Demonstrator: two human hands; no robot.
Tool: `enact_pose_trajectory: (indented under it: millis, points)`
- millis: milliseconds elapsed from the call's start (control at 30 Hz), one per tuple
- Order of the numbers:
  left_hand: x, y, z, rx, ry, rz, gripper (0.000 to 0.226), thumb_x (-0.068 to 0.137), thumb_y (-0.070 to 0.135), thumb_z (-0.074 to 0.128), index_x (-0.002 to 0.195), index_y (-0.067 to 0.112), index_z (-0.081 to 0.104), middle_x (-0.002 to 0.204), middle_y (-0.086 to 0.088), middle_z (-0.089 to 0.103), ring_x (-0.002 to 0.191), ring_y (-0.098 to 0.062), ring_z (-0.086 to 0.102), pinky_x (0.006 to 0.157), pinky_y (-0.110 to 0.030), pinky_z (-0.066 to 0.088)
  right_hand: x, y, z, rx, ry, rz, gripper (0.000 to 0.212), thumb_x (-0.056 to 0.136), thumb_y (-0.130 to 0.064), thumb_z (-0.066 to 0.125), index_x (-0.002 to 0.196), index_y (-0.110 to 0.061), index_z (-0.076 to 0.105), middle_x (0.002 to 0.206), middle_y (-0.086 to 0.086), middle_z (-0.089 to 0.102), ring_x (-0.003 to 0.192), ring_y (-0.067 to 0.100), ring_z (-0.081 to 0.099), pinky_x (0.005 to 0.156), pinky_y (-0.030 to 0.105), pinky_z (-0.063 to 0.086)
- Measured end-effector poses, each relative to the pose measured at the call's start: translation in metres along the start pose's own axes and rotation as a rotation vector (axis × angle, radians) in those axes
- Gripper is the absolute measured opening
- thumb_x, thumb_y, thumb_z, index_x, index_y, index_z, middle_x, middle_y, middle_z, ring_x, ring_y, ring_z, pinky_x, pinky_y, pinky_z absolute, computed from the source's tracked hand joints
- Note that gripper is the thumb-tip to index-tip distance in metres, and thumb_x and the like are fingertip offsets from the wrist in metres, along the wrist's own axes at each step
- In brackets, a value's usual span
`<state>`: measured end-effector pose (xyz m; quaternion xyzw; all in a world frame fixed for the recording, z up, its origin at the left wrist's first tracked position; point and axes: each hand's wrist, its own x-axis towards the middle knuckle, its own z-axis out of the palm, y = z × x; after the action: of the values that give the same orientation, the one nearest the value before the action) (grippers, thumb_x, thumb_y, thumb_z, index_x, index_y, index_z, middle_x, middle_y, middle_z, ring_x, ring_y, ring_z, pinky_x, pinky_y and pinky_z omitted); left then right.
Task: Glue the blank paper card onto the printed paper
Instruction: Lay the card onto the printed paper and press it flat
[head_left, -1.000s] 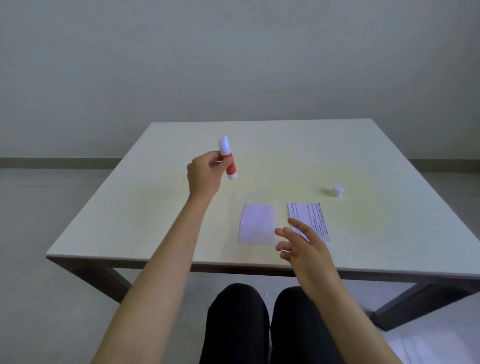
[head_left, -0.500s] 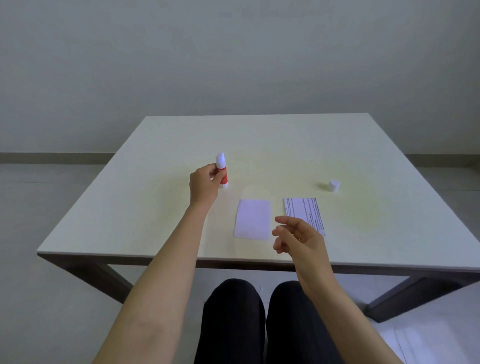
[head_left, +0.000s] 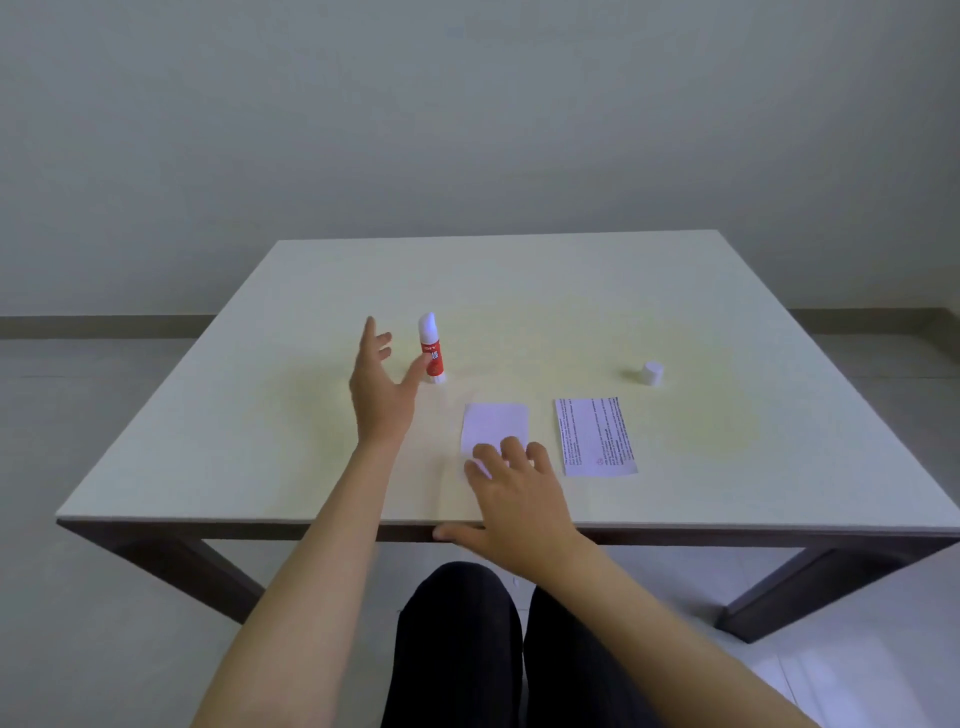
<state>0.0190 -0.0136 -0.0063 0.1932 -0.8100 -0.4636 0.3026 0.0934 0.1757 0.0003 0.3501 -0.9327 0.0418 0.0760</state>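
Observation:
A red and white glue stick (head_left: 431, 349) stands upright and uncapped on the table. My left hand (head_left: 382, 387) is open just left of it, fingers spread, thumb close to the stick. The blank paper card (head_left: 496, 426) lies flat near the front edge. My right hand (head_left: 511, 493) rests on the card's near end, fingertips pressing it and hiding that part. The printed paper (head_left: 595, 435) lies flat to the right of the card, apart from it.
A small white cap (head_left: 651, 373) sits behind the printed paper on the right. The pale table (head_left: 208, 441) ends at its front edge just under my right wrist. My legs show below the table.
My left hand lowered the glue stick, stood it on the table and let go. My right hand moved forward and came down onto the blank card.

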Motion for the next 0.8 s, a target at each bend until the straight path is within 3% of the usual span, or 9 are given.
enact_pose_trajectory:
  millis: [100, 200, 267, 300, 367, 433, 533, 633, 800]
  points:
    - [-0.009, -0.002, -0.012, -0.008, 0.177, 0.062, 0.067, 0.086, 0.025, 0.067, 0.142, 0.010, 0.035, 0.125, -0.006, 0.059, 0.105, -0.015, 0.057, 0.088, -0.021, 0.038, -0.010, -0.007, 0.005, -0.114, 0.127, -0.049, 0.046, 0.059, -0.063, 0.073, 0.070, -0.019, 0.071, 0.075, -0.006, 0.065, 0.078, 0.020, 0.063, 0.083, 0.033, 0.051]
    - [-0.018, 0.001, -0.019, -0.051, 0.251, 0.060, 0.046, 0.089, 0.022, 0.062, 0.131, 0.010, 0.048, 0.109, -0.001, 0.063, 0.094, -0.009, 0.057, 0.085, -0.017, 0.040, -0.020, -0.009, 0.017, -0.109, 0.301, -0.135, 0.014, 0.062, -0.019, 0.073, 0.056, -0.019, 0.060, 0.060, -0.005, 0.056, 0.067, 0.021, 0.060, 0.081, 0.034, 0.049]
    - [-0.024, 0.007, -0.020, -0.115, 0.248, 0.032, 0.024, 0.091, 0.020, 0.058, 0.113, 0.011, 0.061, 0.092, 0.001, 0.067, 0.082, -0.006, 0.061, 0.079, -0.015, 0.044, -0.024, -0.010, 0.021, -0.084, 0.420, -0.160, 0.023, 0.065, 0.003, 0.050, 0.052, -0.016, 0.055, 0.055, -0.002, 0.052, 0.060, 0.023, 0.056, 0.078, 0.033, 0.043]
    - [-0.026, 0.011, -0.019, -0.149, 0.229, 0.019, 0.016, 0.091, 0.020, 0.057, 0.103, 0.012, 0.065, 0.082, 0.003, 0.068, 0.075, -0.002, 0.062, 0.074, -0.016, 0.046, -0.024, -0.009, 0.019, -0.061, 0.467, -0.146, 0.025, 0.062, 0.007, 0.047, 0.051, -0.015, 0.052, 0.053, -0.001, 0.050, 0.057, 0.023, 0.053, 0.072, 0.032, 0.040]
    - [-0.030, 0.019, -0.018, -0.195, 0.183, 0.005, 0.012, 0.091, 0.019, 0.056, 0.089, 0.012, 0.067, 0.069, 0.008, 0.066, 0.065, 0.005, 0.061, 0.066, -0.011, 0.044, -0.020, -0.004, 0.014, 0.039, 0.537, -0.092, 0.025, 0.053, 0.009, 0.063, 0.051, -0.013, 0.051, 0.051, 0.001, 0.048, 0.050, 0.023, 0.046, 0.053, 0.031, 0.038]
    - [-0.034, 0.029, -0.018, -0.255, 0.120, -0.002, 0.012, 0.089, 0.017, 0.058, 0.080, 0.017, 0.065, 0.065, 0.009, 0.065, 0.061, 0.006, 0.059, 0.062, -0.008, 0.043, -0.015, 0.006, -0.001, 0.276, 0.556, 0.054, 0.020, 0.062, 0.004, 0.073, 0.059, -0.010, 0.059, 0.058, 0.002, 0.056, 0.051, 0.023, 0.049, 0.044, 0.030, 0.040]
    - [-0.046, 0.043, -0.015, -0.315, 0.001, -0.020, 0.014, 0.088, 0.017, 0.060, 0.074, 0.019, 0.064, 0.063, 0.007, 0.066, 0.059, 0.002, 0.060, 0.061, -0.010, 0.045, -0.006, 0.033, -0.030, 0.846, 0.569, 0.396, 0.012, 0.081, -0.003, 0.066, 0.075, -0.013, 0.065, 0.067, -0.004, 0.064, 0.055, 0.008, 0.056, 0.053, 0.022, 0.048]
    - [-0.067, 0.050, -0.005, -0.352, -0.093, -0.066, 0.011, 0.087, 0.017, 0.062, 0.080, 0.010, 0.067, 0.063, 0.004, 0.067, 0.058, -0.001, 0.062, 0.061, -0.012, 0.047, -0.001, 0.063, -0.048, 1.307, 0.600, 0.654, 0.011, 0.086, -0.003, 0.062, 0.077, -0.010, 0.063, 0.063, 0.002, 0.066, 0.052, 0.010, 0.066, 0.050, 0.021, 0.051]
    - [-0.097, 0.065, 0.019, -0.430, -0.285, -0.166, 0.009, 0.085, 0.020, 0.066, 0.076, 0.019, 0.070, 0.065, 0.009, 0.072, 0.060, -0.008, 0.068, 0.059, -0.015, 0.051, -0.011, 0.078, -0.050, 1.882, 0.566, 0.761, 0.010, 0.089, 0.000, 0.058, 0.080, -0.003, 0.060, 0.060, 0.008, 0.069, 0.060, 0.023, 0.071, 0.057, 0.024, 0.057]
